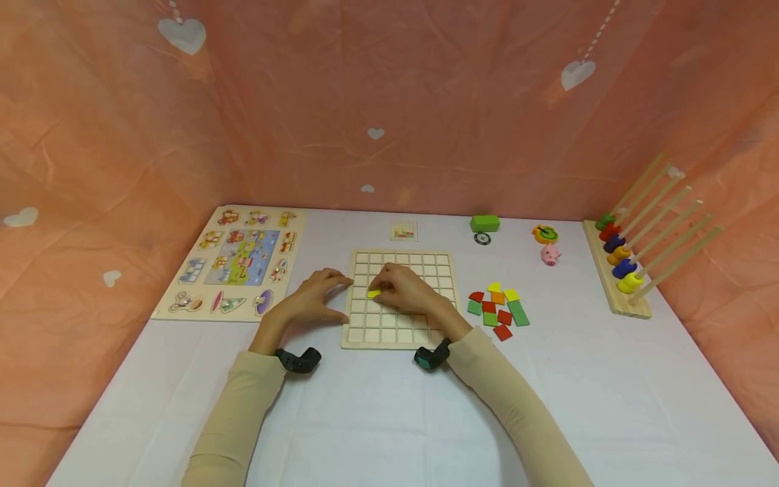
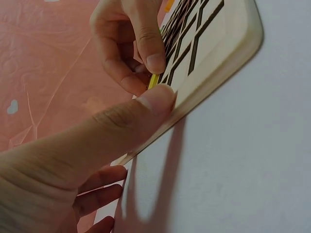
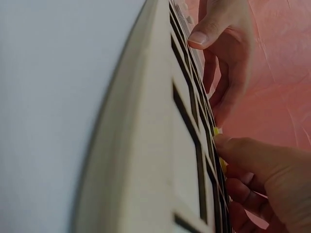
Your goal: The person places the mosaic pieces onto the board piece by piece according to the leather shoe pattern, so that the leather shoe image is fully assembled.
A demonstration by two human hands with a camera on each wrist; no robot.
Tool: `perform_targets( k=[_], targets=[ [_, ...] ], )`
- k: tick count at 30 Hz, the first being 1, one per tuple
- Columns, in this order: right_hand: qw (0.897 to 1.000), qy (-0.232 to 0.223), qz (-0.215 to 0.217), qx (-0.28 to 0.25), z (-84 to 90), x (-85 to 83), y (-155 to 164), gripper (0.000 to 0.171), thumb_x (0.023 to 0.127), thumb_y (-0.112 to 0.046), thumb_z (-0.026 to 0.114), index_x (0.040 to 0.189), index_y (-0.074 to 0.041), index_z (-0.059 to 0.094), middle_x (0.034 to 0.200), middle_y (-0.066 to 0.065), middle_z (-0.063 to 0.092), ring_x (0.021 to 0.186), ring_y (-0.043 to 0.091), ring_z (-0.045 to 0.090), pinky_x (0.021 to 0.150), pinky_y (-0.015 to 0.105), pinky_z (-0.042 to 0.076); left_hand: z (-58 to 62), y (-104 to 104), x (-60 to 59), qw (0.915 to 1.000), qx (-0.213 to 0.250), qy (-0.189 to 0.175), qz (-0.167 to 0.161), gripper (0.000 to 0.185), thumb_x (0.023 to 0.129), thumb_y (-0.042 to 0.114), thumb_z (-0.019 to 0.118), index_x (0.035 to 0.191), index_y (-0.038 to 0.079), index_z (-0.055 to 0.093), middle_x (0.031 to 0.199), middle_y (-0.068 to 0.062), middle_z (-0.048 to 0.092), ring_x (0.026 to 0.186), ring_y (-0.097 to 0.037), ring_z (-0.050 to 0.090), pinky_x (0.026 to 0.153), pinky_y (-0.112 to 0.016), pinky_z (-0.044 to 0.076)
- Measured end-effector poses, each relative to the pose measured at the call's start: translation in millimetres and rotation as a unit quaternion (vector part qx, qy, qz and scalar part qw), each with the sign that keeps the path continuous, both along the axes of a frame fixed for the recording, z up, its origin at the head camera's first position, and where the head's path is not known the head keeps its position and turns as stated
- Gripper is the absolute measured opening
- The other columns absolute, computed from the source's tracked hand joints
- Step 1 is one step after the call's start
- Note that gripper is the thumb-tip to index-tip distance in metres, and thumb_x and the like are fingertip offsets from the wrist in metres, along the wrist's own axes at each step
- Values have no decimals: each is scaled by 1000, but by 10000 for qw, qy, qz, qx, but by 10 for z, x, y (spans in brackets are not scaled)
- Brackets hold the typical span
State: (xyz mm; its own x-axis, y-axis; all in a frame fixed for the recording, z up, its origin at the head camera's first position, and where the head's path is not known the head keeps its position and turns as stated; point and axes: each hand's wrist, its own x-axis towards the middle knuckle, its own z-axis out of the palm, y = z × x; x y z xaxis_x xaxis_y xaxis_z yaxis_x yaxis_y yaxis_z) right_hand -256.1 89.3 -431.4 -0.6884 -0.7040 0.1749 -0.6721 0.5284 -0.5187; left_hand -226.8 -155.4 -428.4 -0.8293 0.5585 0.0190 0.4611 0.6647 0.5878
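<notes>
Right hand [image 1: 406,289] lay over centre of grid board [image 1: 441,262], fingers curled, pinching yellow tile [image 1: 374,293] at fingertips. Tile sat left of those fingers, in left-centre cell, long axis running left-right in frame. Left hand [image 1: 314,297] rested at board's left edge, fingers relaxed, thumb [image 2: 146,109] touching rim, just beside tile. Right hand nearer.

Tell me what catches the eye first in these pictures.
In the middle of the white table lies a wooden grid board; the right hand pinches a small yellow tile on it while the left hand touches its left edge. Right of the board sits a heap of colored tiles, and at the far right a peg rack with colored rings.
</notes>
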Motion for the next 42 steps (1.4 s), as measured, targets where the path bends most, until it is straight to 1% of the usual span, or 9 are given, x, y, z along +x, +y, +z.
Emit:
perform_targets(
  k=[4,8,14,19,24,29,33,36,42],
  targets=[
    [9998,-153,-22,-149,22,9,30,25,85,-18,69,108,-7,68,98,3,59,86,13,53,75,24,47,-7,-1,-8,10000,-90,12,17,75,71,34,80,134,7,49,134,-18,41,124,-36,34,103,-55,27],
    [9979,-312,-125,-546,86,8,151,29,86,-17,68,112,-5,66,99,7,58,84,15,54,72,26,47,-11,-3,-15,9999,-128,-12,12,75,71,34,80,133,7,49,133,-18,41,124,-36,34,103,-55,27],
    [9951,-35,-389,-910,243,14,601,22,85,-11,68,105,-2,69,96,9,62,82,19,55,70,30,49,14,-2,-9,9998,-188,-30,-13,76,70,33,81,133,7,49,133,-18,41,125,-36,35,103,-54,28],
    [9931,14,-951,-689,310,50,1123,20,84,-10,68,103,-4,69,96,7,64,83,19,56,72,32,50,36,2,-1,9997,-246,-52,-26,76,70,33,81,133,7,49,134,-19,41,125,-36,35,104,-54,27],
    [9857,-418,-1624,-186,318,108,1598,21,84,-8,68,105,-3,69,97,9,64,85,21,54,74,32,49,22,3,-5,9997,-240,-47,-41,76,69,33,82,133,7,50,134,-18,41,125,-36,35,104,-53,27],
    [9725,-935,-2120,242,306,152,1887,26,86,-8,65,112,-3,67,100,12,61,88,24,51,75,31,47,11,2,-13,9997,-210,-78,-26,76,69,33,82,133,8,50,135,-18,41,126,-36,34,105,-53,26],
    [9640,-1331,-2264,425,283,170,1987,29,87,-10,64,116,-4,65,105,14,59,90,25,49,74,29,45,9,2,-17,9997,-211,-65,-38,76,69,34,81,133,8,50,135,-18,41,126,-36,34,105,-53,27],
    [9609,-1494,-2281,470,241,169,2027,29,87,-11,65,115,-5,66,107,14,57,91,24,46,73,29,43,6,0,-21,9998,-206,-56,-40,76,69,33,82,133,8,50,134,-18,41,126,-36,34,105,-53,27],
    [9649,-1325,-2243,333,184,172,2049,25,86,-8,65,110,-3,68,103,13,58,88,24,45,72,30,41,4,1,-31,9997,-211,-23,-82,76,69,34,81,133,8,49,135,-18,41,126,-36,34,105,-53,27]
  ],
)
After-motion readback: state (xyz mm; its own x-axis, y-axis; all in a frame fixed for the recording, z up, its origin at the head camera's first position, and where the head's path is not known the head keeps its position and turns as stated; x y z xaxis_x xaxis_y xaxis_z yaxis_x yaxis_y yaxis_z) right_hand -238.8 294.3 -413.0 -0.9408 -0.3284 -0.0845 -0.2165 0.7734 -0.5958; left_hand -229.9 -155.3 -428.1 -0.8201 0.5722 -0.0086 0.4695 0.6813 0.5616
